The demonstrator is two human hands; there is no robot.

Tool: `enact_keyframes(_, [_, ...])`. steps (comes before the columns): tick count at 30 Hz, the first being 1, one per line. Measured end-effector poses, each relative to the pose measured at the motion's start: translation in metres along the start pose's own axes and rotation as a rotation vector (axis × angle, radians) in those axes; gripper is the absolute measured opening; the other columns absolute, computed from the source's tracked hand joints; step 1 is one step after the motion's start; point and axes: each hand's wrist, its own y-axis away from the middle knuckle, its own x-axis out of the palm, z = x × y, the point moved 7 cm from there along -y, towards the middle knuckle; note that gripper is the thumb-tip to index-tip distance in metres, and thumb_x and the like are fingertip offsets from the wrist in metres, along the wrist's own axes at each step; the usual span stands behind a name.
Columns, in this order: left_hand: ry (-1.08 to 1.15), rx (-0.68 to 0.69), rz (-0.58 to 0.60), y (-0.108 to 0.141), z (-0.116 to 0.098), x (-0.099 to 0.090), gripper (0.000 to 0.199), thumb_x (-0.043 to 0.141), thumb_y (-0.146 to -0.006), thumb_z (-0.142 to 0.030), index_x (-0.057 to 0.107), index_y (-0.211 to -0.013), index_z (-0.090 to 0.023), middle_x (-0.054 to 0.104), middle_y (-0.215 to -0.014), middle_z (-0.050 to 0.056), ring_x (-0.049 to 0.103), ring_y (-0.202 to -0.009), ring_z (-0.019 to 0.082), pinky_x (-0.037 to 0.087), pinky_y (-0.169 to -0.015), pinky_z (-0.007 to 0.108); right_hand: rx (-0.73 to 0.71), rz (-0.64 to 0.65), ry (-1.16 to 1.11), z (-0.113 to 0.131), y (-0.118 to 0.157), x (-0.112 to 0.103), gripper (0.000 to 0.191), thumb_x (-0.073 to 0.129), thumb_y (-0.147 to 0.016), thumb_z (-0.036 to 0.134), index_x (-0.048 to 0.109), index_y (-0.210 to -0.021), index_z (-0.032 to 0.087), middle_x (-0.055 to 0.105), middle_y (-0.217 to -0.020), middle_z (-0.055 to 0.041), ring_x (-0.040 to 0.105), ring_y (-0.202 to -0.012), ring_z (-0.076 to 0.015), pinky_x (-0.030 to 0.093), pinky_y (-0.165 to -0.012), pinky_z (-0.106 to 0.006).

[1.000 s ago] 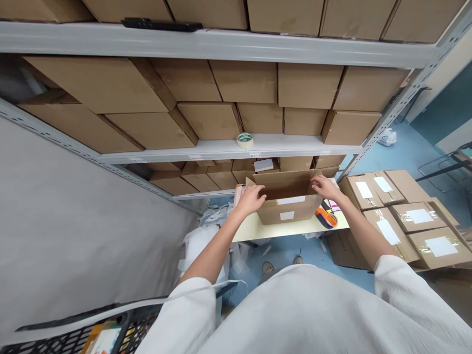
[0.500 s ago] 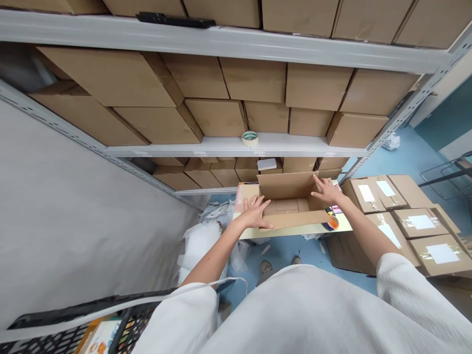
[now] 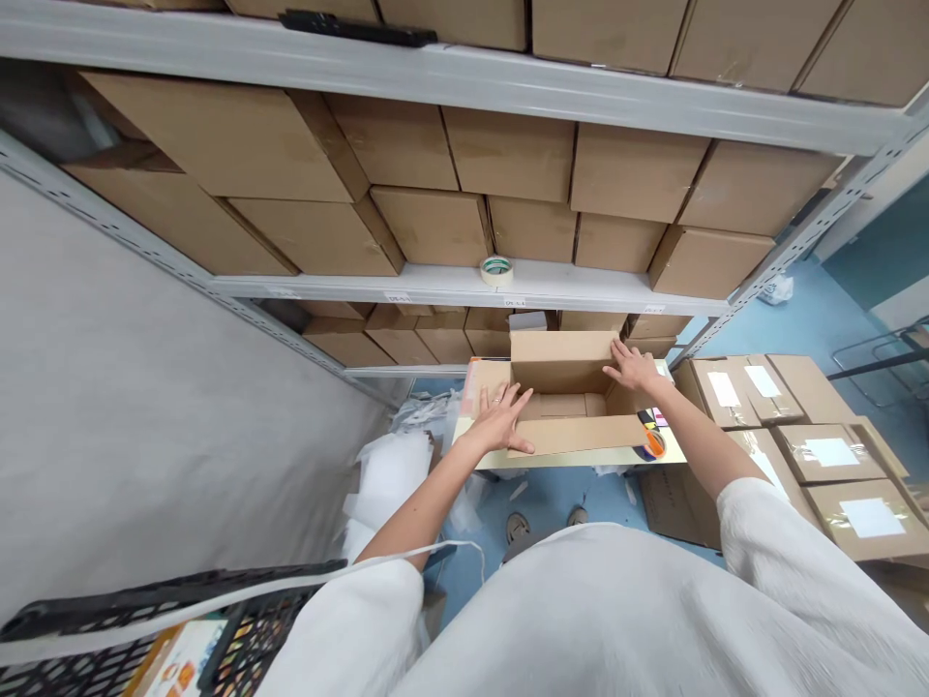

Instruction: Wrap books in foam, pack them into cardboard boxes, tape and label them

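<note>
Hiding part of the orange tape dispenser (image 3: 655, 445) behind a flap, the open cardboard box (image 3: 558, 378) sits on the pale table (image 3: 573, 459). The left hand (image 3: 500, 421) lies fingers-spread against its near left corner; the right hand (image 3: 634, 368), also splayed, touches its right rim, neither gripping.

Stockrm: steel shelving (image 3: 435, 75) w/ stacked cardboard cartons (image 3: 508, 155).
</note>
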Motion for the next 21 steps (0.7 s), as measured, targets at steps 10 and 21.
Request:
enact_keyframes(10, [0.154,0.004,-0.135,0.002,0.011,-0.008,0.133,0.097,-0.062,-0.072,0.041,-0.174,-0.028,0.029,-0.182,0.022,0.020,-0.170,0.050,0.002,-0.135,0.073,-0.087,0.077,-0.055,0.000,-0.003,0.002,0.103,0.041,-0.096,0.090,0.020,-0.180,0.034,0.005,-0.188,-0.0123,0.050,-0.153,-0.0461,0.042,-0.119,-0.065])
enact_keyframes(21, [0.755,-0.183,-0.882,0.039,0.088,-0.063,0.044,0.056,-0.106,-0.052,0.069,-0.136,-0.023,0.074,-0.137,0.013,0.073,-0.122,0.027,0.057,-0.113,0.046,-0.129,-0.087,-0.137,-0.008,0.000,-0.010,0.080,0.033,-0.108,0.073,0.036,-0.175,0.031,0.022,-0.185,-0.0167,0.047,-0.154,-0.0485,0.034,-0.124,-0.075])
